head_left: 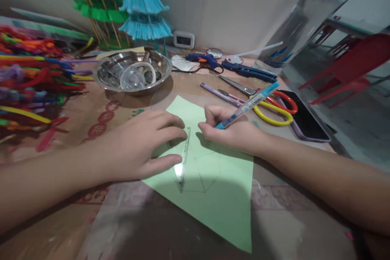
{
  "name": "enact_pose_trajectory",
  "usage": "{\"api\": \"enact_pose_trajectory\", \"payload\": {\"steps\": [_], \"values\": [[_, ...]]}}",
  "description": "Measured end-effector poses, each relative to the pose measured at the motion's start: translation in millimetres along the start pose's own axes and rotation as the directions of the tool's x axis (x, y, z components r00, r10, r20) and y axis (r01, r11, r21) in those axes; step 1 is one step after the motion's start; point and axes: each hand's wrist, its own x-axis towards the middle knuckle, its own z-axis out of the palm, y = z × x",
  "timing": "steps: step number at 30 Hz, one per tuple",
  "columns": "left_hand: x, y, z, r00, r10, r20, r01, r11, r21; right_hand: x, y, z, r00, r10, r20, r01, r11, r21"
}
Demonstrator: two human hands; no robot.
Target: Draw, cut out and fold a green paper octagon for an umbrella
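Observation:
A sheet of light green paper (pixel 225 203) lies on the work surface, with thin drawn lines forming an angular outline on it. My left hand (pixel 143 142) is spread over the paper's left side, its fingertips resting on a clear triangular ruler (pixel 180 170). Part of the ruler is hidden under the fingers. Closed round a blue pen (pixel 248 105) is my right hand (pixel 228 126), resting on the paper's upper right. The pen slants up to the right, and its writing tip is hidden by the hand.
Scissors (pixel 274 114), a phone (pixel 300 115) and another pen (pixel 219 94) lie at the right. Behind are a steel bowl (pixel 103 83), a blue glue gun (pixel 202 59) and a large clear bottle (pixel 286 28). Colourful pipe cleaners (pixel 33 73) pile up left.

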Motion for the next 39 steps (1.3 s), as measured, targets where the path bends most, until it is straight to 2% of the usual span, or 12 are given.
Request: {"api": "enact_pose_trajectory", "payload": {"steps": [16,22,26,28,30,32,35,39], "values": [[4,1,-3.7,0.997,-0.061,0.046,0.060,0.998,0.023,-1,-4,0,1.000,-0.008,-0.021,0.006,0.998,-0.070],[3,1,-2.8,1.000,-0.012,0.017,0.011,0.999,0.039,-2,-4,2,1.000,0.003,-0.025,-0.005,0.997,-0.078],[2,0,-1.8,1.000,-0.001,0.006,0.001,0.999,0.045,0,-4,-6,0.992,-0.005,-0.129,-0.004,0.998,-0.065],[2,1,-1.6,1.000,-0.006,0.015,0.005,0.999,0.043,3,-2,-15,0.977,-0.045,-0.208,0.015,0.990,-0.142],[3,1,-1.1,1.000,-0.013,0.017,0.012,0.999,0.042,8,4,-25,0.963,-0.099,-0.250,0.021,0.954,-0.298],[3,2,-0.4,1.000,-0.016,0.013,0.015,0.999,0.044,13,11,-31,0.971,-0.083,-0.224,-0.022,0.904,-0.428],[3,2,0.4,1.000,-0.008,0.005,0.008,0.999,0.053,18,22,-30,0.980,-0.043,-0.196,-0.054,0.884,-0.465],[3,2,-0.2,1.000,0.000,0.005,0.000,0.999,0.054,20,22,-18,0.989,-0.057,-0.135,-0.012,0.887,-0.462]]}}
